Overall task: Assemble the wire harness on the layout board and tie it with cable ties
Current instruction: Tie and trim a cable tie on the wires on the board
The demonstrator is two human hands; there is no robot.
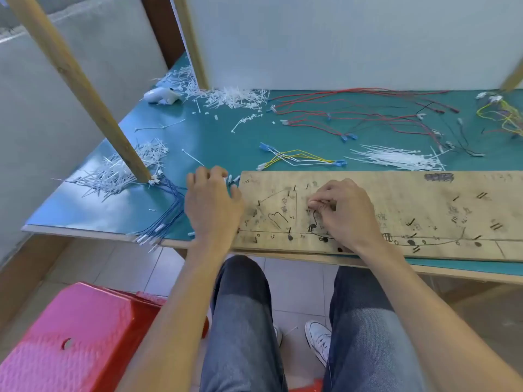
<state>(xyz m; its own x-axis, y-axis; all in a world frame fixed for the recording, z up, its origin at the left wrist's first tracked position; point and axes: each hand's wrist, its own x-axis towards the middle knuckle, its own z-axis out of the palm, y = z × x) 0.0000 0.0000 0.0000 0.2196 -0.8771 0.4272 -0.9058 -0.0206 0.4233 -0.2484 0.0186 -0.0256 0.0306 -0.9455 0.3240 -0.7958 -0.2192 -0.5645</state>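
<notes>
A: Entry one, hands?
B: Right hand: fingertips pinched together on the layout board, left of its middle; what they pinch is too small to tell. Left hand: fingers loosely spread at the board's left end.
A: Stock?
B: Blue wires, left of board. Yellow and white wires and cable ties, just beyond its far edge. Red wires, farther beyond.

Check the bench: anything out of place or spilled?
The blue wire bundle hangs over the table's front edge, left of the left hand, and could slide off. Cable-tie offcuts lie strewn round the wooden post.
</notes>
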